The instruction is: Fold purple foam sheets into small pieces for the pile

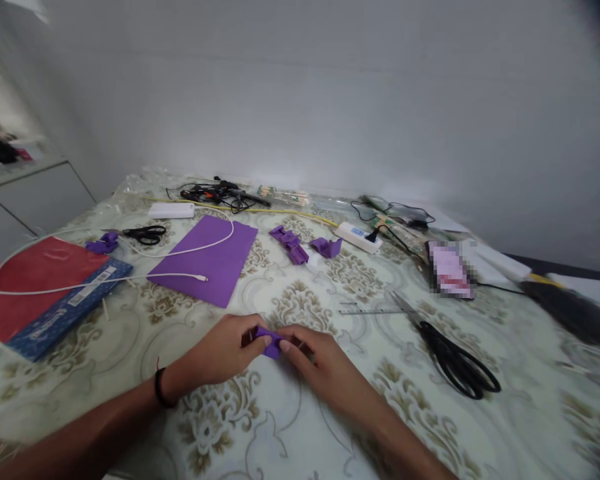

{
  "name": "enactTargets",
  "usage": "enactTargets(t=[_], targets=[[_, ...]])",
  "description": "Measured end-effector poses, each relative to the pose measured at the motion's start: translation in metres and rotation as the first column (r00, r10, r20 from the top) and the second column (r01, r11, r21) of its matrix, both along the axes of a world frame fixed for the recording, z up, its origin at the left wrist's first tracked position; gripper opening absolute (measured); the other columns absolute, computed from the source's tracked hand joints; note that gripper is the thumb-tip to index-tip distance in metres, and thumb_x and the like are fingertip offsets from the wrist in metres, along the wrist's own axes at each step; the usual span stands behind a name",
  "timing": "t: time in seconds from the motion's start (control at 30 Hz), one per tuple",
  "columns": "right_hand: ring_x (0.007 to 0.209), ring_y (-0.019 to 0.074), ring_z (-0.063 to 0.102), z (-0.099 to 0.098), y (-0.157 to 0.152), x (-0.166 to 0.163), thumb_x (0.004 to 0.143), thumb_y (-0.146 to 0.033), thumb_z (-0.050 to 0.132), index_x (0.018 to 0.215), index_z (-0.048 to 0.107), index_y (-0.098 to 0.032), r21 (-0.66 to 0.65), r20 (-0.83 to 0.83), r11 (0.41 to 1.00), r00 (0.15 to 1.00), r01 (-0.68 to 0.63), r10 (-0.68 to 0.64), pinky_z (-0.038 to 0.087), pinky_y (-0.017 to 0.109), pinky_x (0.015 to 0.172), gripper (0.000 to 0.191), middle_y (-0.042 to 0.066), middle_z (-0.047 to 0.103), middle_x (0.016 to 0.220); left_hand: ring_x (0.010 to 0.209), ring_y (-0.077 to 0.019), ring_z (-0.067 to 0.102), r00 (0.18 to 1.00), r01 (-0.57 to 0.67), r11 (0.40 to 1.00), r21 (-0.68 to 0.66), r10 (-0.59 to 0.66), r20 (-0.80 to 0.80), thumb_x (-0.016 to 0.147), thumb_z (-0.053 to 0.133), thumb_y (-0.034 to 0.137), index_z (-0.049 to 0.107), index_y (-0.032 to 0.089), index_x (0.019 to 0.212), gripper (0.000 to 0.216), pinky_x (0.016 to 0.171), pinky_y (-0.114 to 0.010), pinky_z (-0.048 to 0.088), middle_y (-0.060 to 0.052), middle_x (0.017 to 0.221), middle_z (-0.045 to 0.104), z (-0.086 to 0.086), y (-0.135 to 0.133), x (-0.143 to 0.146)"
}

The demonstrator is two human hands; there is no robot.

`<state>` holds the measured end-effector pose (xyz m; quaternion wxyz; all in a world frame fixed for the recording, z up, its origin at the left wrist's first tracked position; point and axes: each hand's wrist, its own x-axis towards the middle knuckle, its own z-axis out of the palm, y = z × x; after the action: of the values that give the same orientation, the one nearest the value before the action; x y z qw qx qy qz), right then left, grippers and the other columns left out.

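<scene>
Between my two hands is a small folded piece of purple paper (271,344), low over the patterned tablecloth. My left hand (235,347) pinches its left side, thumb on top. On its right side my right hand (317,360) grips it with thumb and fingertips; the fingers hide part of the paper. Beyond the hands lie a folded purple paper strip (289,245) and a smaller folded purple piece (327,247). Flat purple sheets (205,257) rest to the left of these, with a white cable across them.
Large black-handled scissors (455,360) and a clear ruler (370,311) lie at right, near a phone (449,270). A power strip (359,237) stands farther back. At left are a red and blue paper pack (55,287), small scissors (147,234) and a white power bank (172,211).
</scene>
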<state>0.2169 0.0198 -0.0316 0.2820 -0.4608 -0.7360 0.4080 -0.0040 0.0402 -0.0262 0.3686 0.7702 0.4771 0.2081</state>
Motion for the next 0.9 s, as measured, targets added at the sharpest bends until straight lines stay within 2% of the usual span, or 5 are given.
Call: enactTargets(t=[0.23,0.37,0.5,0.67,0.9], targets=[[0.103,0.0263,0.068,-0.007,0.078,0.019,0.098,-0.027,0.06,0.118,0.072,-0.019,0.328,0.073,0.915,0.959,0.237,-0.274,0.053,0.044,0.099,0.024,0.011,0.072,0.117,0.077,-0.0184,0.058,0.999,-0.046,0.991,0.124,0.049,-0.015,0.089,0.066,0.017,0.069,0.018,0.088,0.003,0.072,-0.029,0.044,-0.002,0.085,0.064,-0.016,0.018,-0.01],[0.116,0.0312,0.065,-0.023,0.151,0.025,0.098,-0.027,0.068,0.128,0.066,-0.015,0.35,0.038,0.826,0.875,0.441,-0.483,0.051,0.055,0.104,0.032,0.015,0.066,0.131,0.087,-0.0207,0.061,0.992,-0.126,0.977,0.17,0.125,0.017,0.09,0.064,0.015,0.069,0.017,0.108,0.019,0.083,-0.034,0.049,-0.006,0.102,0.066,-0.022,0.021,-0.012],[0.116,0.0279,0.068,-0.034,0.188,0.022,0.102,-0.034,0.07,0.13,0.066,-0.017,0.29,0.007,0.826,0.862,0.483,-0.507,0.058,0.05,0.098,0.033,0.011,0.067,0.134,0.088,-0.0216,0.063,0.983,-0.185,0.967,0.178,0.178,0.054,0.092,0.062,0.017,0.069,0.017,0.109,0.019,0.084,-0.036,0.052,-0.007,0.103,0.066,-0.024,0.023,-0.013],[0.102,0.0233,0.072,-0.035,0.175,0.021,0.103,-0.034,0.068,0.124,0.068,-0.016,0.114,-0.064,0.868,0.875,0.484,-0.48,0.063,0.043,0.088,0.027,0.009,0.071,0.123,0.098,-0.0246,0.065,0.97,-0.219,0.962,0.164,0.196,0.143,0.097,0.058,0.024,0.068,0.018,0.112,0.019,0.088,-0.039,0.053,-0.009,0.109,0.068,-0.014,0.018,-0.012],[0.077,0.0223,0.071,-0.018,0.066,-0.007,0.09,-0.06,0.072,0.103,0.077,-0.018,-0.09,-0.317,0.95,0.895,0.3,-0.313,0.059,0.036,0.076,0.044,0.005,0.078,0.088,0.104,-0.0246,0.07,0.898,-0.192,0.979,-0.068,0.203,0.391,0.094,0.068,0.04,0.053,0.02,0.138,0.051,0.091,-0.038,0.056,-0.012,0.127,0.069,-0.003,0.005,-0.004]])
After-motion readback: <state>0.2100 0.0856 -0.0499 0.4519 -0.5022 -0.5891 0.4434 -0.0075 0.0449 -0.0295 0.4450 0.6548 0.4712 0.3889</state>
